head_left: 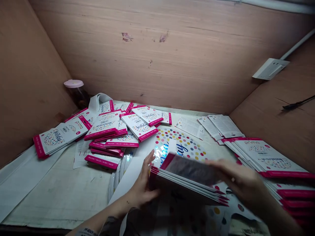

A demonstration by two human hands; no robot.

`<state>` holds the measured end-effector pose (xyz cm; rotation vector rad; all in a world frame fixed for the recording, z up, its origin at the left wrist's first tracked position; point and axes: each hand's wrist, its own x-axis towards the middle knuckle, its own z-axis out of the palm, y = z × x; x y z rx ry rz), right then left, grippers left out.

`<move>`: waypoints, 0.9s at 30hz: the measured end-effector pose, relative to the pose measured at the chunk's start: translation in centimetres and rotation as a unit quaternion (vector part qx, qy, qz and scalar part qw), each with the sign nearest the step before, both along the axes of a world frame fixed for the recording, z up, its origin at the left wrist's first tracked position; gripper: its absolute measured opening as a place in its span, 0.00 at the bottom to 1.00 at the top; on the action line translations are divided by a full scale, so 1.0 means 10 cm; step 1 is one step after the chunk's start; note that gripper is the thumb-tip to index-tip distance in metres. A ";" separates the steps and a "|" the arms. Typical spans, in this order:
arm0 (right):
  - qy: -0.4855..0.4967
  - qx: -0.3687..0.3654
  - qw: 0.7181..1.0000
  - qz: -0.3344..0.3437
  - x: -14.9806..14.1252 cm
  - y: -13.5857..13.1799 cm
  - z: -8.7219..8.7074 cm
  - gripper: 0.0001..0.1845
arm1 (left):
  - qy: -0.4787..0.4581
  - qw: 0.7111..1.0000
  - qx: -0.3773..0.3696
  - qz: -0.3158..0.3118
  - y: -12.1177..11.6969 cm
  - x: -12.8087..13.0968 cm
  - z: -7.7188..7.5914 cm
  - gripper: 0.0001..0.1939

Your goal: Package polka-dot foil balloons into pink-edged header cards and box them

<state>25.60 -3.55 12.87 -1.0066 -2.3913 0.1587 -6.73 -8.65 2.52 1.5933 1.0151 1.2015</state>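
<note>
Both hands hold a stack of flat packets (pixel 189 179) with pink edges, low in the middle of the view. My left hand (pixel 142 185) grips the stack's left end, thumb below and fingers against the side. My right hand (pixel 240 182) lies curled over its right end, a ring on one finger; the hand is a little blurred. Under the stack lies a flat foil balloon (pixel 183 144) with coloured dots and blue script.
A heap of white-and-pink balloon packets (pixel 118 129) covers the back left of the worktable (pixel 61 193). Another fanned pile (pixel 268 160) lies at the right, with printed white sheets (pixel 221 126) behind. A pink-lidded jar (pixel 75 90) stands in the corner. Brown walls enclose three sides.
</note>
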 end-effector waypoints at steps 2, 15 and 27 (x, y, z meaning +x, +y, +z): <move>0.029 -0.052 0.998 0.035 0.00 -0.40 -0.08 0.21 | -0.012 0.998 -0.033 -0.047 0.00 0.00 -0.02 0.36; 0.501 -0.259 0.790 -0.241 -0.71 -0.91 -1.13 0.20 | -0.023 0.992 -0.121 -0.009 -0.01 0.01 0.16 0.24; 0.042 -0.302 0.857 -0.415 -0.79 -0.09 -0.90 0.22 | 0.459 0.845 0.210 -0.178 0.21 -0.19 -0.03 0.24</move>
